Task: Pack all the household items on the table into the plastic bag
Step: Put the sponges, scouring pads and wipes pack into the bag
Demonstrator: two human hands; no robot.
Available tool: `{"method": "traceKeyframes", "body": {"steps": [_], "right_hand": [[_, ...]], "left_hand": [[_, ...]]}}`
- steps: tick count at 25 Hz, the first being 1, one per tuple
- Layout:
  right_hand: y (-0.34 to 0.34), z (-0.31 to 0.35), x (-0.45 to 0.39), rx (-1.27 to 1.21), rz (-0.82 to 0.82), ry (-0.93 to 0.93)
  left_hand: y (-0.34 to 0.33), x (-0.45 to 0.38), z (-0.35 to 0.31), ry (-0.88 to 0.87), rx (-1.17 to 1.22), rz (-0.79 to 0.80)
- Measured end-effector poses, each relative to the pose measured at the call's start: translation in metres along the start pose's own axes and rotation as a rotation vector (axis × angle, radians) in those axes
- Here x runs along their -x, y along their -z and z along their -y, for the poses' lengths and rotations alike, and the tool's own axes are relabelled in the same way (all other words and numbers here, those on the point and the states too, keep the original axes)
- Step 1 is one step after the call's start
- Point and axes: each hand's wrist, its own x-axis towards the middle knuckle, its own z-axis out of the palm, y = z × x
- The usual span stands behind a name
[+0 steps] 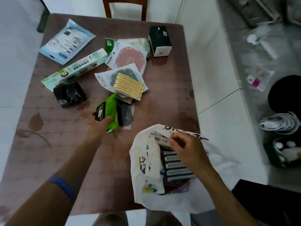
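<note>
Chinese print on the long box [76, 68] is too blurred to read

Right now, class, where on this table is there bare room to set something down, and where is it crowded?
Bare tablecloth lies along the near left, below the black wrapped bundle and beside the left hand. A second patch lies between the dark box and the plastic bag. The middle is crowded around the yellow striped sponge.

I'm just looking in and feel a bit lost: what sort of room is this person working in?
Most likely a home dining area. A wooden chair stands at the far side of a brown-covered table, the floor is pale tile, and household clutter lies along the wall to the right.
</note>
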Motion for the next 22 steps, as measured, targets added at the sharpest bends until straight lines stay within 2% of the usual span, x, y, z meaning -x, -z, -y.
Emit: {"method": "traceKeyframes", "body": {"steps": [3, 4, 7, 8, 9, 10, 12, 14, 17, 19, 22], "right_hand": [[0.03, -0.03, 0.022, 0.031, -0.129, -0.104], [0.033, -0.037, 0.021, 0.12, -0.082, -0.131], [0.031, -0.052, 0.018, 0.47, 0.349, -0.204], [0.031, -0.059, 0.02, 0.599, 0.426, -0.211], [0.036, -0.066, 0.024, 0.702, 0.391, -0.204], [0.044, -0.071, 0.026, 0.789, 0.296, -0.175], [0.057, -0.077, 0.029, 0.891, 0.125, -0.081], [0.064, -0.076, 0.035, 0.897, 0.063, -0.054], [0.067, -0.069, 0.041, 0.94, 0.077, -0.064], [0.066, -0.065, 0.047, 0.945, 0.101, -0.062], [0.064, -0.05, 0.045, 0.853, 0.144, -0.044]], "left_hand": [[0.022, 0.057, -0.022, -0.173, 0.276, 0.203], [0.032, 0.073, -0.034, -0.271, 0.29, 0.332], [0.036, 0.116, -0.076, -0.512, 0.019, 0.839], [0.027, 0.129, -0.085, -0.548, -0.131, 0.957], [0.01, 0.144, -0.09, -0.601, -0.303, 1.036], [-0.01, 0.157, -0.091, -0.67, -0.476, 1.06], [-0.053, 0.175, -0.08, -0.869, -0.761, 0.986], [-0.092, 0.181, -0.069, -0.971, -0.905, 0.899], [-0.123, 0.174, -0.054, -1.062, -1.091, 0.741], [-0.122, 0.172, -0.047, -1.056, -1.179, 0.688], [-0.099, 0.176, -0.044, -1.028, -1.058, 0.631]]}}
